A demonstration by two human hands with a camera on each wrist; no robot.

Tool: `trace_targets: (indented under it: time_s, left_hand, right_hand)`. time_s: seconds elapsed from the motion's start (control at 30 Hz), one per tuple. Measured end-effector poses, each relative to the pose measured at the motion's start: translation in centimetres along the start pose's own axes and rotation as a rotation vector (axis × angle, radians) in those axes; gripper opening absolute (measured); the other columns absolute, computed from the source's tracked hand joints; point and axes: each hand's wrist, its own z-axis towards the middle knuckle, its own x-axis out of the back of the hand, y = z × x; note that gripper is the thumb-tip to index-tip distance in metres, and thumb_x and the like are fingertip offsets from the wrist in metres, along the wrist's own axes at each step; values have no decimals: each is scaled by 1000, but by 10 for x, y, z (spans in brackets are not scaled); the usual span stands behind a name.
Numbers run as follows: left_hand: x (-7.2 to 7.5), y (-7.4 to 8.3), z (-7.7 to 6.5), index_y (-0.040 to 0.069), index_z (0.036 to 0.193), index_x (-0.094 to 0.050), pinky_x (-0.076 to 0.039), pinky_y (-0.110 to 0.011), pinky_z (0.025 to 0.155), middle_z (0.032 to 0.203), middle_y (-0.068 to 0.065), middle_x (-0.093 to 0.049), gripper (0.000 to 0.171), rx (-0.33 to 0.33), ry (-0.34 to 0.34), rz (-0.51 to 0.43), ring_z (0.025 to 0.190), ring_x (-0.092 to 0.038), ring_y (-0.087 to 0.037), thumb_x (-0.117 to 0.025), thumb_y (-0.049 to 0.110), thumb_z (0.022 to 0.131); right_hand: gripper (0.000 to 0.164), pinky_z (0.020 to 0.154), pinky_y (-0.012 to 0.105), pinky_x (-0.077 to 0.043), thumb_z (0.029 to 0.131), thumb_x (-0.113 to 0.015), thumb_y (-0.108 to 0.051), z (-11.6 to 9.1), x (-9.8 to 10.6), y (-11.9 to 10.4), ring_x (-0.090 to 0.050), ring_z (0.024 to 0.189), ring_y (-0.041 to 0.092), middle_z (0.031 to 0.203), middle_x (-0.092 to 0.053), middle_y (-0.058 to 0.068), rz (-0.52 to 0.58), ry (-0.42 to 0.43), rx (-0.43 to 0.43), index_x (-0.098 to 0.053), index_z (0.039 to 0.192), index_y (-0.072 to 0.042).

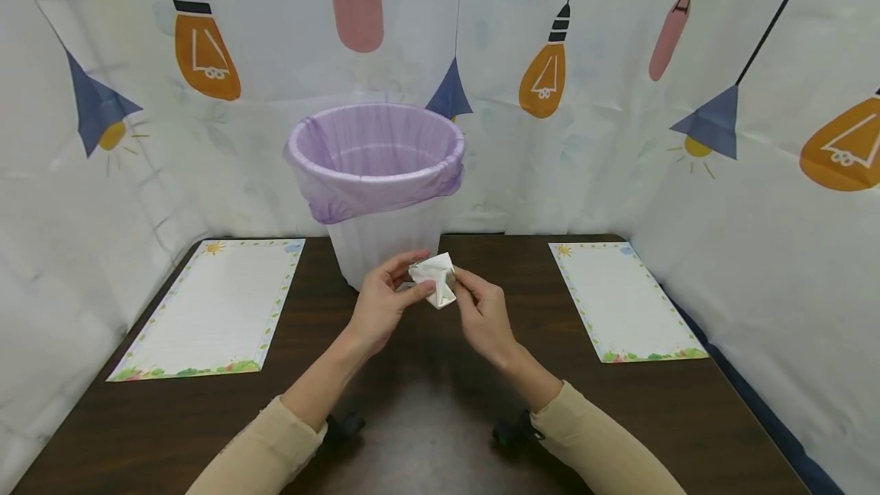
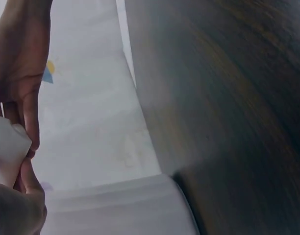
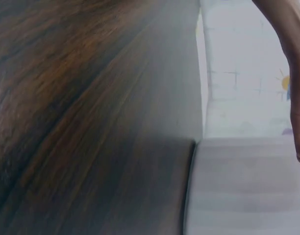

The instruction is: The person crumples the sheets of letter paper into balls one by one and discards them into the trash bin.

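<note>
In the head view, both hands meet over the table, just in front of a white wastebasket (image 1: 385, 239). Between them is a piece of folded, creased white paper (image 1: 440, 281). My left hand (image 1: 385, 292) pinches the paper's left side, its thumb lying across the front and its fingers behind. At the right edge, my right hand (image 1: 484, 308) pinches it between thumb and fingers. The left wrist view catches the white paper (image 2: 10, 149) at its left border, with fingers around it. In the right wrist view the paper is out of sight.
A purple bag lines the wastebasket, folded over its rim (image 1: 374, 174). Sheets with decorated borders lie on the dark wooden table (image 1: 426, 418), one at left (image 1: 213, 304) and one at right (image 1: 622, 300). A white printed curtain (image 1: 605, 159) hangs behind and on both sides.
</note>
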Motion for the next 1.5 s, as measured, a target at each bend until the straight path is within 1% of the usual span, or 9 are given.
trace_targets:
  time_s: [0.13,0.3,0.47,0.6,0.93,1.07,1.2,1.33,1.5]
  left_hand:
    - [-1,-1,2,-5,127,-66,-54,-26,80,112,-8,-69,38,41,52,-13,99,-63,-20,-77,-3,90]
    - [-4,-3,3,-6,120,-66,-53,-27,80,99,-5,-69,32,102,100,-88,90,-62,-18,-76,-6,90]
    - [-8,-8,3,-3,111,-69,-55,-28,78,96,-4,-69,23,125,148,-121,87,-63,-17,-75,-8,90]
    - [-10,-11,2,1,104,-71,-55,-27,76,97,-6,-69,18,112,160,-145,86,-64,-17,-76,-7,89]
    - [-13,-14,-1,-2,101,-74,-50,-23,64,81,-2,-70,15,-21,195,-18,71,-58,-12,-81,-1,88]
    - [-13,-10,-3,-1,115,-73,-50,-22,64,96,-7,-71,27,-106,137,113,78,-61,-16,-80,5,90]
    - [-14,-7,-5,2,134,-63,-58,-31,81,120,-16,-63,47,-130,37,122,98,-66,-27,-79,0,89]
    - [-17,-8,-3,-1,142,-54,-57,-35,88,123,-18,-61,62,-136,83,123,106,-64,-29,-81,-3,86]
    - [-20,-10,0,-7,134,-57,-57,-34,86,116,-19,-66,55,-155,150,123,103,-65,-26,-81,-6,85]
  right_hand:
    - [51,80,28,-54,93,-49,11,-3,5,3,-61,95,21,132,-63,21,192,-158,26,-52,144,9]
    - [61,90,40,-57,95,-69,6,-5,4,5,-64,117,28,137,-57,25,356,-235,-36,-42,149,4]
    - [47,73,31,-61,93,-72,7,-7,1,7,-73,91,22,121,-67,22,276,-167,-77,-53,136,4]
    - [35,56,21,-52,91,-73,9,-6,1,8,-64,67,13,111,-73,19,222,-95,-72,-63,125,4]
    - [13,64,24,-56,92,-68,14,2,-1,12,-65,77,11,95,-74,14,377,-11,-136,-69,105,10]
    - [11,65,26,-58,95,-68,9,6,-2,10,-67,76,13,89,-73,4,469,42,-222,-64,102,15]
    - [16,65,28,-60,96,-65,10,10,-4,8,-69,75,13,86,-73,2,568,113,-293,-57,103,22]
    - [2,66,27,-60,97,-64,9,11,-6,6,-67,74,13,85,-72,3,627,155,-326,-64,94,9]
    - [18,68,28,-60,99,-60,10,11,-6,5,-64,78,13,89,-66,5,651,148,-361,-62,91,-6]
